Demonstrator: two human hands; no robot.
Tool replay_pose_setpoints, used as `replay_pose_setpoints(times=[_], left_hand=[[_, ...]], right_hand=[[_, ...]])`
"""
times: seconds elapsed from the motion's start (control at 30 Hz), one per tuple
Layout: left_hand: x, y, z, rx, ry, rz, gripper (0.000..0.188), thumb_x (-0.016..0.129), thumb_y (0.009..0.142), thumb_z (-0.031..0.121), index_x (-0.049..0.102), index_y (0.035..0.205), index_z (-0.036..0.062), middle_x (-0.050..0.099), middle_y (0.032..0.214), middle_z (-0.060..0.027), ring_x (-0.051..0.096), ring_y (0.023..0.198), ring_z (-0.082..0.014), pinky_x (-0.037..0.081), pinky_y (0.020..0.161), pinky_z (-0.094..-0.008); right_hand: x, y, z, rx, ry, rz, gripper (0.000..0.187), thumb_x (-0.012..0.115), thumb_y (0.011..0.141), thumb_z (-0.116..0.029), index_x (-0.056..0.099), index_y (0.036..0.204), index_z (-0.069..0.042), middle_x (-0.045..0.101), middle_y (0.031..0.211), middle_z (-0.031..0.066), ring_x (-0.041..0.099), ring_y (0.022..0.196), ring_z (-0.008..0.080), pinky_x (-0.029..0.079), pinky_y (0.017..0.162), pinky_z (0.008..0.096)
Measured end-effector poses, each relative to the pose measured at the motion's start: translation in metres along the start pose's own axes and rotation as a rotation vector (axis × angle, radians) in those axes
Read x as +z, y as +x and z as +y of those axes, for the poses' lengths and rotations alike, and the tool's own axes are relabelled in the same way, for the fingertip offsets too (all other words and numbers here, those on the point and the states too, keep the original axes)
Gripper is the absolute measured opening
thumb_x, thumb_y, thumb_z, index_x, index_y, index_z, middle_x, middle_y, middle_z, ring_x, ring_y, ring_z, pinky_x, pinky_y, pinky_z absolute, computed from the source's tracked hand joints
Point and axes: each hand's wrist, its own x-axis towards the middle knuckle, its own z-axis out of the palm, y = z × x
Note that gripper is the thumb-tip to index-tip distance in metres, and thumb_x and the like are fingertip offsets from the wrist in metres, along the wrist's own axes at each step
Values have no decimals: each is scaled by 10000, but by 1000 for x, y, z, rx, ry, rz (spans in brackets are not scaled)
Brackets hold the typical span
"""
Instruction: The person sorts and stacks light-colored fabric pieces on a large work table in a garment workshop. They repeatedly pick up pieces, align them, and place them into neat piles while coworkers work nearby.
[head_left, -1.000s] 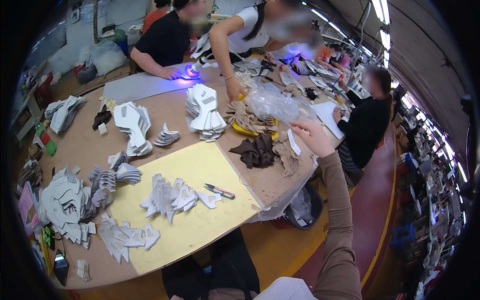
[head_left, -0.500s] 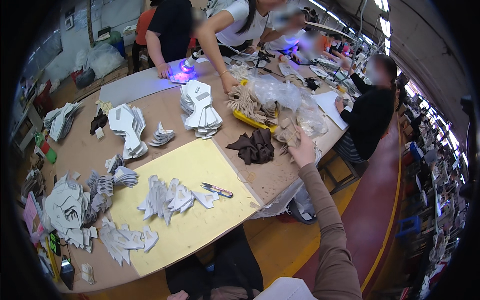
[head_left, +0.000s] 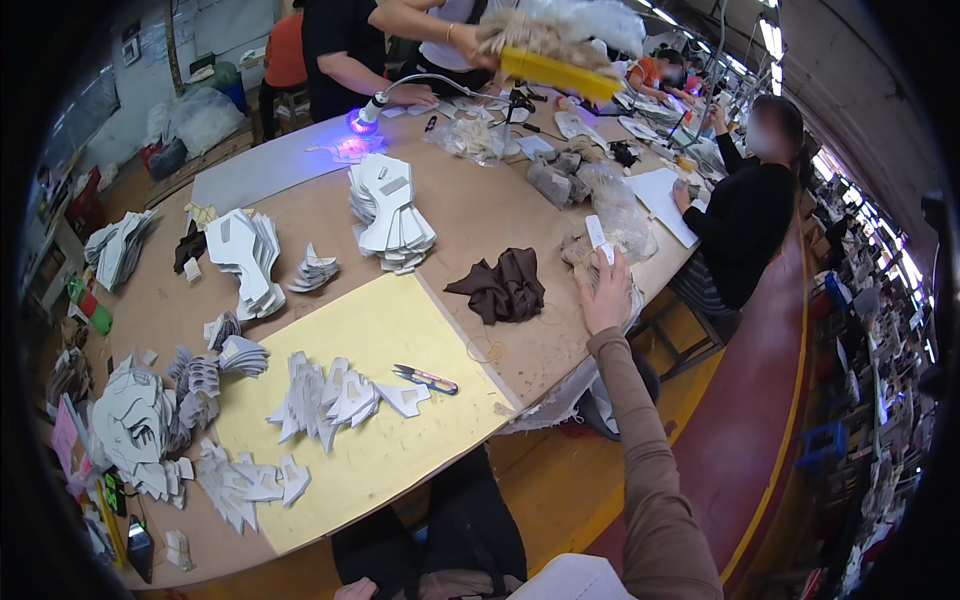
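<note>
My right hand [head_left: 604, 296] reaches over the right side of the table with its fingers spread. Its fingertips touch a small white slip [head_left: 598, 232] and a beige fabric bundle [head_left: 578, 252], partly hidden behind the hand. Clear plastic bags [head_left: 625, 225] lie just beyond. Left of this hand is a crumpled dark brown fabric piece [head_left: 505, 287]. Only a part of my left hand [head_left: 356, 590] shows, low at the bottom edge by my lap; its fingers cannot be made out.
White cut pieces [head_left: 390, 215] stand in stacks across the table. Thread snips [head_left: 426, 379] and grey pieces [head_left: 330, 395] lie on a yellow sheet [head_left: 400, 470]. Across the table, a co-worker's hand holds up a yellow tray [head_left: 560, 74] of beige pieces. A lamp [head_left: 363, 120] glows purple.
The co-worker has lifted the yellow tray of beige pieces off the table and away. My right hand has loosened from the beige bundle, its fingers now spread. A white slip now shows at its fingertips.
</note>
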Motion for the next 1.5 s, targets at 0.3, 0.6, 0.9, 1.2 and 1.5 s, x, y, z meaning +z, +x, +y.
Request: replay_pose_setpoints(times=[0.3,0.6,0.9,1.2,1.5], left_hand=[[1,-1,-1,27,15,-17,261,589,841,334,555,910,84,537,865,-106,625,799,-307,502,667,-423],[-2,-18,9,66,8,-52,265,585,845,341,552,910,86,537,863,-107,626,801,-310,502,669,-427],[12,-19,-8,45,79,-84,339,628,795,404,548,880,87,533,852,-111,627,800,-311,500,660,-426],[-28,-24,29,89,-87,-35,372,681,766,416,567,866,76,547,824,-105,622,786,-316,502,660,-406],[-81,-18,30,293,63,-343,296,575,891,349,616,1101,145,621,1063,-46,645,972,-245,525,803,-338]], right_hand=[[14,-12,-105,-277,262,-314,561,709,819,-364,547,1331,-201,391,1471,132,366,1332,392,322,1104,499],[57,62,-87,-96,536,-397,367,687,813,-114,626,1174,-86,592,1241,127,539,1150,380,437,993,424],[27,83,-38,195,753,-272,590,703,865,-293,504,1367,-54,532,1335,200,481,1265,355,380,1074,400],[10,-55,-31,58,353,-284,261,688,838,-167,630,1025,6,594,1099,185,559,1048,355,448,908,427],[-21,-56,-101,-75,455,-297,199,607,878,-73,565,1060,-5,568,1083,194,565,1009,354,449,880,406]])
